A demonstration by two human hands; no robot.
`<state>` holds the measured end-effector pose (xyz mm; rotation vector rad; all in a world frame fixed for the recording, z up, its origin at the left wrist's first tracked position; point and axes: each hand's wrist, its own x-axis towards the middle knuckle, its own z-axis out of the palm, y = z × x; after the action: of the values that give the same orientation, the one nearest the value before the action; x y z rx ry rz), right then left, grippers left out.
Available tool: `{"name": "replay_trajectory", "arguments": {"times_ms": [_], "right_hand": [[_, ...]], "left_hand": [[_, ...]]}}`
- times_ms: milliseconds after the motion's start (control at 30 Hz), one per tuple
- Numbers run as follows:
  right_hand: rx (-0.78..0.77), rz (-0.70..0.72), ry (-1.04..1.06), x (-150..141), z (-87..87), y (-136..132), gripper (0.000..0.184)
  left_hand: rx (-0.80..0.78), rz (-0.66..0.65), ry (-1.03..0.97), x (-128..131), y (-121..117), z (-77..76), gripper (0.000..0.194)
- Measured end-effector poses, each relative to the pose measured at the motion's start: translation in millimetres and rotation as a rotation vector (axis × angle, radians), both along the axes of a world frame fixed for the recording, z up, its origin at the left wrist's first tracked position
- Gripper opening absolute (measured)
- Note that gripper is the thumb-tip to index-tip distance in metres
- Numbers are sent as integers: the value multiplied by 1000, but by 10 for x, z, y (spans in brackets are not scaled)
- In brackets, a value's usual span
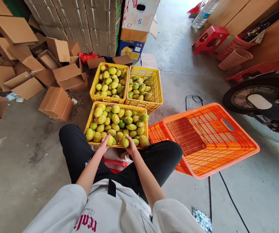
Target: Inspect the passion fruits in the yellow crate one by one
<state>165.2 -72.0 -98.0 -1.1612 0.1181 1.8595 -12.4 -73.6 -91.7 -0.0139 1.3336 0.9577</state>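
Head view: the person's left hand (104, 145) cups a yellow fruit (110, 140) and the right hand (131, 148) clasps a greenish fruit (125, 141), both by the near edge of the front yellow crate (121, 105). Light, even pressure, low above the pile (115, 118), should spare the skins.

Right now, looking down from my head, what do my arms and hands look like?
Your left hand and right hand are ungloved. The slim forearms are bare, with no watch or band visible. Loose, light-grey short sleeves cover the upper arms.
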Motion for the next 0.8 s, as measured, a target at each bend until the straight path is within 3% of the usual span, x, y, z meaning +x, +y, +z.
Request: {"name": "replay_trajectory", "arguments": {"times_ms": [133,300,400,600,800], "right_hand": [[-22,23,-46,2,-64,-18,18],[-62,10,-66,-10,-106,-1,19],[-75,-4,-68,-9,-107,14,21],[-31,-58,-40,0,-79,13,16],[34,-23,-80,-8,-96,-2,21]], "left_hand": [[25,-38,80,44,-36,-18,45],[18,-22,62,67,-16,-29,21],[-25,17,41,56,2,-26,17],[30,-22,-30,2,8,3,33],[31,1,8,24,5,13,23]]}}
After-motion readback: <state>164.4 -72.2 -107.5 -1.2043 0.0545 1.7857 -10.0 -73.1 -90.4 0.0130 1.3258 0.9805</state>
